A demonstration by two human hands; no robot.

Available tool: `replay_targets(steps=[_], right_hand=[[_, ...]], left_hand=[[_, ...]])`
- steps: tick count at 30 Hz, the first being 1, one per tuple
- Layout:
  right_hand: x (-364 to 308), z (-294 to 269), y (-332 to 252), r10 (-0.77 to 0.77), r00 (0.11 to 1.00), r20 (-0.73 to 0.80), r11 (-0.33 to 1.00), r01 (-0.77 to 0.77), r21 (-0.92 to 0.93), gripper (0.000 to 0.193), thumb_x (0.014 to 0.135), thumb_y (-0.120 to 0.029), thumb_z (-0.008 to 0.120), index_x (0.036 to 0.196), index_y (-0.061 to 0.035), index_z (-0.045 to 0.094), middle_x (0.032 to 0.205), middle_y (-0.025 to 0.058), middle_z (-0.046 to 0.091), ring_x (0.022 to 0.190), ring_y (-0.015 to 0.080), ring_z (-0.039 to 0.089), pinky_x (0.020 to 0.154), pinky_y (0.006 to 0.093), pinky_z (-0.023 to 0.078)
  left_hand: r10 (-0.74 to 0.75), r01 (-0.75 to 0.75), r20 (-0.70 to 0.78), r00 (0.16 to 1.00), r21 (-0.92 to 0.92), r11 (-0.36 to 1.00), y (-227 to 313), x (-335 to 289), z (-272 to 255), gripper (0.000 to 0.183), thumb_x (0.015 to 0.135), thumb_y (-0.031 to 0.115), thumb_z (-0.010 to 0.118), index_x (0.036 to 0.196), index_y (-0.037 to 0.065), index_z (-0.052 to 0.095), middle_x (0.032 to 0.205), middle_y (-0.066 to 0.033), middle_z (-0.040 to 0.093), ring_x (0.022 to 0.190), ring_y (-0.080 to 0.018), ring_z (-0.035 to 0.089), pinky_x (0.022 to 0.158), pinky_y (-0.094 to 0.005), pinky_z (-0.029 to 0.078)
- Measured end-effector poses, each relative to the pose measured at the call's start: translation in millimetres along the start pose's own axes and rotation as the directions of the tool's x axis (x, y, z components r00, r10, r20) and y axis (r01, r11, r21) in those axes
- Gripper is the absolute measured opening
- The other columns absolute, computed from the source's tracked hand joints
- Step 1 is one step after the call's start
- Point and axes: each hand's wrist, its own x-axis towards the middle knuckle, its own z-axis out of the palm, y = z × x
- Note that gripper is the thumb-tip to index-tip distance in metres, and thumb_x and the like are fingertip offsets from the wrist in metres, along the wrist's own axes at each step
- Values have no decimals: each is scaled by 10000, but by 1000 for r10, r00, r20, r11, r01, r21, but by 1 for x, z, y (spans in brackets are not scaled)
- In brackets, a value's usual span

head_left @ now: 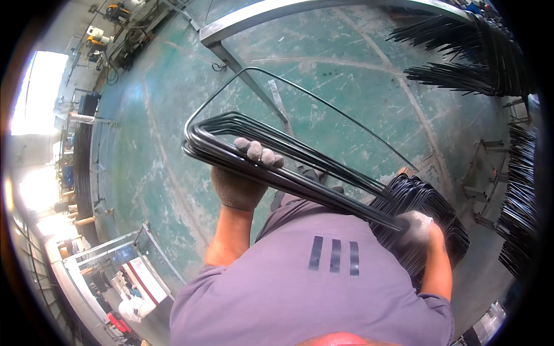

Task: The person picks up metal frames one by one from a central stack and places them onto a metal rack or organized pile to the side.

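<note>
My left hand [236, 187], in a grey work glove, is wrapped round a bundle of bent black metal rods [311, 189], its fingers curled over the top. The rods lie slantwise across my front, their rounded bends at the left. One bent rod [314, 96] spreads away from the others in a wide loop. At the bundle's lower right end is my gloved right hand [416, 226]. Motion smears its fingers, so their grip on the rod ends is unclear. Just behind this hand sits a dense stack of similar bent rods [447, 230].
Ahead stands a grey metal frame [277, 18]. More black rods hang in bunches at the far right [502, 57] and along the right side [519, 196]. A metal-framed cart [107, 251] holding mixed items is at the lower left. Green worn floor [167, 115] spreads between them.
</note>
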Motion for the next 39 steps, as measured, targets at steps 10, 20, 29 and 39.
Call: replay_targets(steps=[10, 20, 29, 39], right_hand=[[104, -1, 10, -252, 960, -118, 968, 248, -51, 284, 793, -35, 790, 1076, -57, 790, 871, 102, 756, 852, 227, 735, 773, 424, 581], [285, 48, -130, -393, 890, -232, 895, 428, 123, 311, 818, -137, 896, 1106, -81, 793, 1008, 97, 832, 984, 234, 778, 918, 423, 609], [273, 33, -111, -168, 785, -596, 877, 395, 273, 574, 933, -227, 850, 1456, -73, 671, 1342, 184, 790, 1195, 320, 778, 1080, 417, 602], [203, 234, 26, 805, 399, -438, 450, 69, 890, 557, 897, -350, 846, 1377, -79, 771, 1311, 203, 808, 1238, 381, 764, 1068, 463, 592]], left_hand=[[233, -234, -33, 972, -51, 971, 43, -23, 10, 247, 1161, 308, 495, 1145, 125, 660, 927, 4, 463, 903, -215, 460, 1011, -435, 403], [390, -295, -282, 877, 324, 899, 136, 93, 33, 493, 1104, 517, 577, 1066, 33, 658, 863, -101, 605, 775, -287, 585, 812, -465, 513], [141, -50, -96, 985, 626, 778, 69, 245, 98, 464, 1123, 431, 519, 944, 47, 710, 782, -116, 640, 684, -299, 636, 674, -473, 545], [-298, -187, 188, 936, 982, 32, -73, 484, 82, 202, 1071, 248, 588, 1105, 109, 731, 1045, -82, 718, 959, -233, 708, 878, -400, 570]])
